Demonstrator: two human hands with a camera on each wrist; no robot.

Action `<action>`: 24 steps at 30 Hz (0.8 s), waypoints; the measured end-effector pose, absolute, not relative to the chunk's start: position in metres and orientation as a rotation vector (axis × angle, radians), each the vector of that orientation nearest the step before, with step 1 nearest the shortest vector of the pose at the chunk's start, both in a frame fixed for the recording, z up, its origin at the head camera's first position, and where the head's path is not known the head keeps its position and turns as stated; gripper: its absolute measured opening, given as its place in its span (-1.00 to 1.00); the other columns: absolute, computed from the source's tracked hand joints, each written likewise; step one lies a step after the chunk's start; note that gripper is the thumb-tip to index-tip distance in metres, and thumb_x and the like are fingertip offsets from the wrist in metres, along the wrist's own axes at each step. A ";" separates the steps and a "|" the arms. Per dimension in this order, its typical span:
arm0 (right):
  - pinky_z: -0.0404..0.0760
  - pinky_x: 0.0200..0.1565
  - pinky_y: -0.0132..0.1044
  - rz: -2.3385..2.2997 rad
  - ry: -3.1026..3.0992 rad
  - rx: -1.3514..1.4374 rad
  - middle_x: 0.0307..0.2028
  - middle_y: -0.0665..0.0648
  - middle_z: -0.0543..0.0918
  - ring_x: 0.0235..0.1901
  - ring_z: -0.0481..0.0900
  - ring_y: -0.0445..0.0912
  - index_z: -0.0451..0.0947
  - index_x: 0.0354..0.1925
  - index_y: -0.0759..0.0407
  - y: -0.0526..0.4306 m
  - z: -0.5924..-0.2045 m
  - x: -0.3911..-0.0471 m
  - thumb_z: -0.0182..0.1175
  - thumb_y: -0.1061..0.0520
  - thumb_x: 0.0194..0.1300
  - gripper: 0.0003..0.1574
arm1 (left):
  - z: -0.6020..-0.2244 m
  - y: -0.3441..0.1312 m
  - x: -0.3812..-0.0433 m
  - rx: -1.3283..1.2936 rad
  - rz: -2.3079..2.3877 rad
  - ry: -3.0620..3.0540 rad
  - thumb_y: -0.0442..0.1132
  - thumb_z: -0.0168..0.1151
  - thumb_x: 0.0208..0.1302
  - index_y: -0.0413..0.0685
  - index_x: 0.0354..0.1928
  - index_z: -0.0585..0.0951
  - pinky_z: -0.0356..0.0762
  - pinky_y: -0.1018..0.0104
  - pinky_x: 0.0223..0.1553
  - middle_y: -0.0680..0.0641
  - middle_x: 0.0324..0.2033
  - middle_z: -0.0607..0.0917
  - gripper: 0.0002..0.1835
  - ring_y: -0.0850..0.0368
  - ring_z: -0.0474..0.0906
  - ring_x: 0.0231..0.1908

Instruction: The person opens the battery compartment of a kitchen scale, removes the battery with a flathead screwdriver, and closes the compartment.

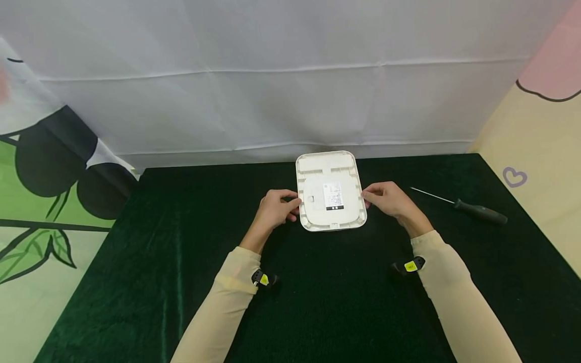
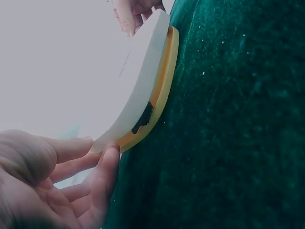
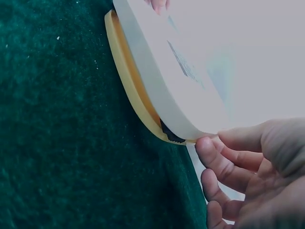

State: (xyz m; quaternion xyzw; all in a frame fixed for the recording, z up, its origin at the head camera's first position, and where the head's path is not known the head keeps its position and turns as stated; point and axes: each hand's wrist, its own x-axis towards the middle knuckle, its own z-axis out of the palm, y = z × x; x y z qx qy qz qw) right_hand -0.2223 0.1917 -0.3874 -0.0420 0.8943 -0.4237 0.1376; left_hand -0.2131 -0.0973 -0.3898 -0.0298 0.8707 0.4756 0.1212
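A flat white plastic casing with rounded corners and a ribbed rim lies on the green cloth, a printed label facing up. My left hand pinches its left edge between thumb and fingers. On the opposite edge, my right hand grips with thumb and forefinger. Both wrist views show a yellowish layer under the white part, with a narrow gap along the near side. In that gap sits a small dark piece. What lies deeper between the layers is hidden.
A screwdriver with a dark handle lies to the right of my right hand, its tip toward the casing. Dark green cloth covers the table. Behind its far edge hangs a white curtain; printed panels stand at both sides.
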 end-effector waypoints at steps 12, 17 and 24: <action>0.35 -0.07 -0.14 -1.122 2.559 -0.100 -0.33 0.16 0.63 -0.12 0.44 0.05 0.61 -0.06 0.35 0.191 -0.391 -0.224 0.05 0.08 0.48 -0.63 | -0.398 -0.098 -0.214 -0.093 1.414 2.443 -0.18 0.24 0.37 -0.17 0.01 0.67 0.53 0.41 -0.53 -0.11 -0.43 0.75 -0.72 0.24 0.56 -0.69; 0.36 -0.07 -0.14 -1.107 2.550 -0.101 -0.34 0.15 0.63 -0.13 0.45 0.05 0.62 -0.07 0.35 0.192 -0.393 -0.225 0.06 0.08 0.47 -0.64 | -0.398 -0.098 -0.215 -0.113 1.401 2.431 -0.17 0.25 0.36 -0.16 -0.01 0.68 0.48 0.44 -0.58 -0.09 -0.44 0.74 -0.73 0.25 0.52 -0.70; 0.36 -0.11 -0.18 -1.093 2.531 -0.091 -0.35 0.14 0.62 -0.15 0.44 0.04 0.62 -0.07 0.34 0.193 -0.394 -0.224 0.04 0.08 0.47 -0.64 | -0.401 -0.101 -0.216 -0.091 1.373 2.460 -0.13 0.27 0.34 -0.12 -0.04 0.71 0.34 0.45 -0.63 -0.05 -0.46 0.77 -0.74 0.26 0.39 -0.73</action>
